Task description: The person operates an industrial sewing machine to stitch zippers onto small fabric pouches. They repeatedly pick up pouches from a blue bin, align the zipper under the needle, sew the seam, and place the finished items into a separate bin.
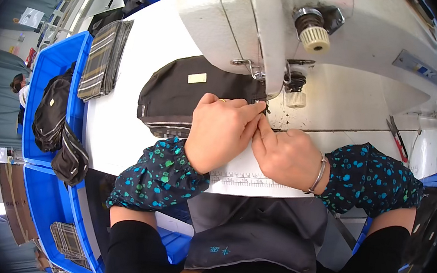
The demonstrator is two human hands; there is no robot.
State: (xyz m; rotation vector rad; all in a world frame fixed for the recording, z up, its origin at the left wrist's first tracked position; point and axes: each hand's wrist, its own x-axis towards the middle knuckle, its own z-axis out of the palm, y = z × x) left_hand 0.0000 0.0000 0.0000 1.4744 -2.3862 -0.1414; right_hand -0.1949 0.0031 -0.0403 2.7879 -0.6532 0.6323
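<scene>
A black fabric bag piece (169, 89) with a pale label, a zipper strip and some plaid showing lies on the white sewing table (107, 134). My left hand (219, 134) grips its right end just under the white sewing machine's (228, 12) presser foot, index fingertip pressed down. My right hand (287, 153) pinches at the same end, its fingertips against those of my left hand. The fingers partly hide what is gripped. Red-handled snips (403, 152) lie to the right on the table, and a printed ruler (240, 178) runs along its front edge.
Folded plaid fabric (102, 59) lies at the back left. A blue bin (36, 87) beside the table holds black bag pieces (52, 110); a lower blue bin (38, 204) holds plaid pieces. Another person (19, 90) is in the distance at left.
</scene>
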